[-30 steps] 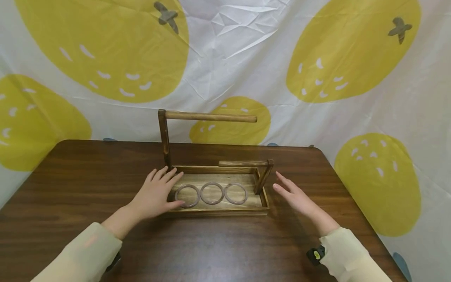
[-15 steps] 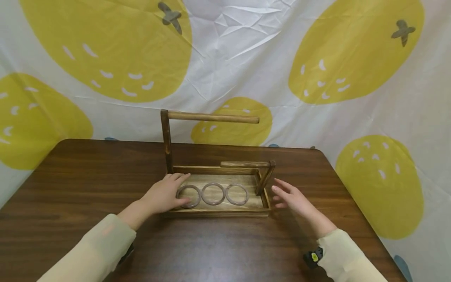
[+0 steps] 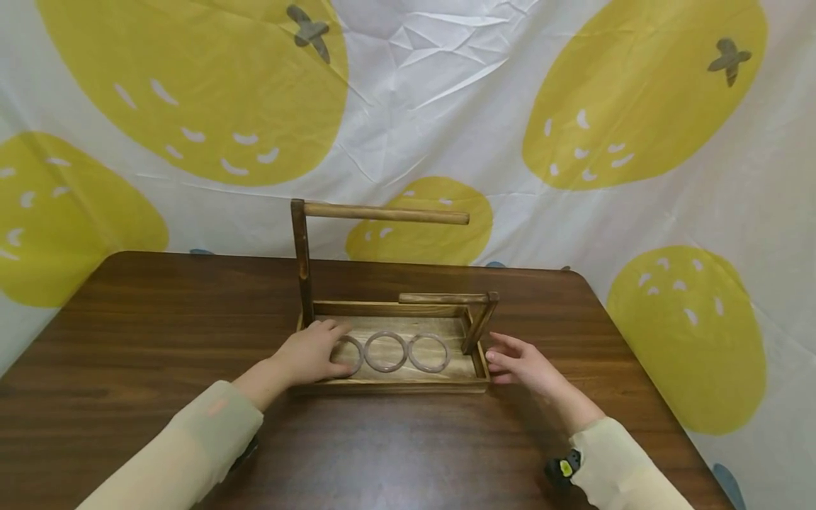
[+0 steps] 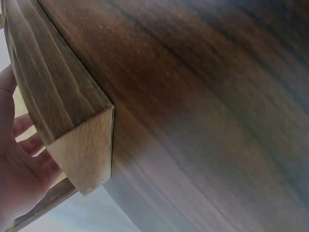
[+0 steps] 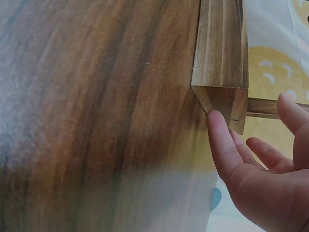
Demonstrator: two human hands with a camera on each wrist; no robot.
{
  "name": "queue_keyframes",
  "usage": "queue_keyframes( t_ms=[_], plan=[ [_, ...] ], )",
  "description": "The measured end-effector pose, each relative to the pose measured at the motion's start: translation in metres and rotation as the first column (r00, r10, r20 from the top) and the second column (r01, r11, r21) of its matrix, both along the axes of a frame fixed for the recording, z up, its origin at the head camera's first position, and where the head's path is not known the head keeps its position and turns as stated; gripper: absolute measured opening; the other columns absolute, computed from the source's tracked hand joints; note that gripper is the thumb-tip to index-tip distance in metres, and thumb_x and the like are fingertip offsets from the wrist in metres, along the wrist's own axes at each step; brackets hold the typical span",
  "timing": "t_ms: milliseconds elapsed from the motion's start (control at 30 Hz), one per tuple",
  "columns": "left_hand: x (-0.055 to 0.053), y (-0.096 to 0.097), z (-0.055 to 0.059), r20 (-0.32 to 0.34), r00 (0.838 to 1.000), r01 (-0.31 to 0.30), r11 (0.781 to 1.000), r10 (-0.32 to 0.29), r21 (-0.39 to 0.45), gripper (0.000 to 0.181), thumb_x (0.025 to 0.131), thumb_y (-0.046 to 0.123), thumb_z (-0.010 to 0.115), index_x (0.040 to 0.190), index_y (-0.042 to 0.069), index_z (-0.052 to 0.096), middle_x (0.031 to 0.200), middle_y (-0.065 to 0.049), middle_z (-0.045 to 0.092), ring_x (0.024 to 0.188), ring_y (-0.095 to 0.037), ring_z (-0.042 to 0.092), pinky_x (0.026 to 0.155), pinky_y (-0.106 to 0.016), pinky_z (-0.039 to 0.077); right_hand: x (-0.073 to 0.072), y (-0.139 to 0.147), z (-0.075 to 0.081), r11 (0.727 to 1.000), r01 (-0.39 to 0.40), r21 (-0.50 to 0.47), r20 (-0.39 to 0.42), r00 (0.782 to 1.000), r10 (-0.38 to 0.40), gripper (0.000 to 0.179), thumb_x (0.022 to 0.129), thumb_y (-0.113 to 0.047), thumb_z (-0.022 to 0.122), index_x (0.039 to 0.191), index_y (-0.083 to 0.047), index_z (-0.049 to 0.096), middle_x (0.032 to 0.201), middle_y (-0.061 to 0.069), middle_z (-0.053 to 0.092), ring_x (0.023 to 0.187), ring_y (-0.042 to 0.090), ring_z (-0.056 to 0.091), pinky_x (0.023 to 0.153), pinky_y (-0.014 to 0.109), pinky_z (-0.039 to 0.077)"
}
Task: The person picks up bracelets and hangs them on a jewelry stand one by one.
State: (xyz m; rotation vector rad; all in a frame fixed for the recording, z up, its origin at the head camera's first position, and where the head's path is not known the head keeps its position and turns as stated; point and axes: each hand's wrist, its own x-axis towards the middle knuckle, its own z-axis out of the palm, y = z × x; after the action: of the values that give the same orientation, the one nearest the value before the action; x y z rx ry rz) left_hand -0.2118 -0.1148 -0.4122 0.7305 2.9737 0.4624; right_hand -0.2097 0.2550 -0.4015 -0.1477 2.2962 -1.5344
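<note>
A shallow wooden tray stands on the table with three thin ring-shaped hoops lying flat in a row: a left ring, a middle ring and a right ring. Over the tray's left end, my left hand reaches in, with relaxed, bent fingers and the thumb partly covering the left ring. Whether it touches that ring cannot be told. Outside the right end, my right hand has loosely bent fingers; in the right wrist view a fingertip is at the tray's end wall.
A tall post rises at the tray's left end, carrying a long rod that points right. At the right end, a short post carries a shorter rod pointing left. A patterned cloth hangs behind the brown table.
My left hand has moved right and lower, from the tray's left edge to over the left ring. My right hand has come down closer to the tray's right end. The rings stay in place.
</note>
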Motion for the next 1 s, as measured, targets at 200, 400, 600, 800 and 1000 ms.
queue_keyframes(
  t_ms=[200, 400, 600, 800, 1000],
  plan=[
    [-0.001, 0.003, -0.003, 0.006, 1.000, 0.005, 1.000, -0.005, -0.022, 0.069, 0.079, 0.042, 0.071, 0.130, 0.001, 0.051, 0.127, -0.020, 0.054, 0.114, -0.037, 0.052, 0.092, -0.049, 0.046, 0.000, 0.000, -0.005, 1.000, 0.001, -0.019, 0.012, 1.000, 0.000, 0.059, 0.097, -0.010, 0.049, 0.144, 0.012, 0.019, 0.131, 0.038, 0.039, 0.093, 0.014, 0.059, 0.080, 0.034, 0.055],
    [-0.004, 0.004, -0.006, 0.011, 1.000, 0.001, 0.999, 0.000, -0.040, 0.072, 0.077, 0.043, 0.073, 0.131, 0.001, 0.051, 0.127, -0.019, 0.055, 0.114, -0.037, 0.053, 0.092, -0.050, 0.047, 0.001, 0.000, -0.008, 1.000, -0.017, -0.025, 0.025, 1.000, 0.018, 0.060, 0.097, -0.011, 0.049, 0.144, 0.011, 0.020, 0.129, 0.036, 0.041, 0.090, 0.011, 0.057, 0.079, 0.035, 0.055],
    [-0.005, 0.005, -0.007, 0.009, 1.000, 0.005, 0.999, -0.005, -0.032, 0.071, 0.075, 0.041, 0.075, 0.130, 0.002, 0.052, 0.126, -0.017, 0.056, 0.113, -0.036, 0.053, 0.092, -0.049, 0.047, 0.001, -0.002, -0.010, 1.000, -0.015, -0.025, 0.028, 0.999, 0.015, 0.058, 0.096, -0.009, 0.050, 0.144, 0.010, 0.022, 0.125, 0.032, 0.044, 0.087, 0.009, 0.055, 0.077, 0.033, 0.055],
    [-0.005, 0.007, -0.004, 0.024, 1.000, 0.014, 1.000, -0.013, -0.023, 0.069, 0.074, 0.036, 0.076, 0.129, 0.001, 0.052, 0.125, -0.018, 0.056, 0.114, -0.037, 0.052, 0.093, -0.049, 0.046, 0.000, -0.002, -0.011, 1.000, -0.022, -0.022, 0.029, 0.999, 0.022, 0.059, 0.094, -0.005, 0.052, 0.143, 0.009, 0.024, 0.126, 0.033, 0.042, 0.089, 0.013, 0.058, 0.076, 0.033, 0.056],
    [-0.008, 0.006, -0.005, 0.046, 0.999, 0.010, 0.999, -0.009, -0.040, 0.067, 0.073, 0.032, 0.075, 0.129, 0.003, 0.053, 0.125, -0.018, 0.055, 0.115, -0.037, 0.050, 0.091, -0.050, 0.047, 0.001, -0.005, -0.012, 1.000, -0.025, -0.017, 0.021, 0.999, 0.025, 0.057, 0.093, -0.003, 0.052, 0.142, 0.011, 0.026, 0.124, 0.033, 0.043, 0.089, 0.013, 0.058, 0.075, 0.033, 0.056]
  ],
)
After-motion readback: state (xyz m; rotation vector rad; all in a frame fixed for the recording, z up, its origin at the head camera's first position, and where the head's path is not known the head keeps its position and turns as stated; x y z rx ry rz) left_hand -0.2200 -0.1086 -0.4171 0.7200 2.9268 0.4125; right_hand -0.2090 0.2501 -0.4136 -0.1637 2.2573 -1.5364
